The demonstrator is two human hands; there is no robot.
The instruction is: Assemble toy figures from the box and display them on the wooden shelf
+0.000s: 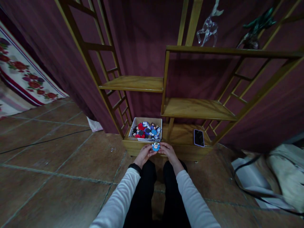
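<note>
Between my two hands is a small blue figurine (155,147) with a white and dark top, its exact kind too small to make out. My left hand (143,154) grips it from the left, fingers closed on its edge. From the other side my right hand (168,150) pinches it too. Just beyond my hands, a shallow cardboard box (133,136) stands on the bottom shelf. It holds several small colourful figurines (147,130) in red, blue, black and white, lying jumbled together.
A wooden shelf unit (135,84) rises in front of me. On its bottom board a phone (199,138) lies to the right. A clear glass animal figure (209,30) and a dark green ornament (255,30) stand higher up. At right, a pale bag (287,174) rests on the floor.
</note>
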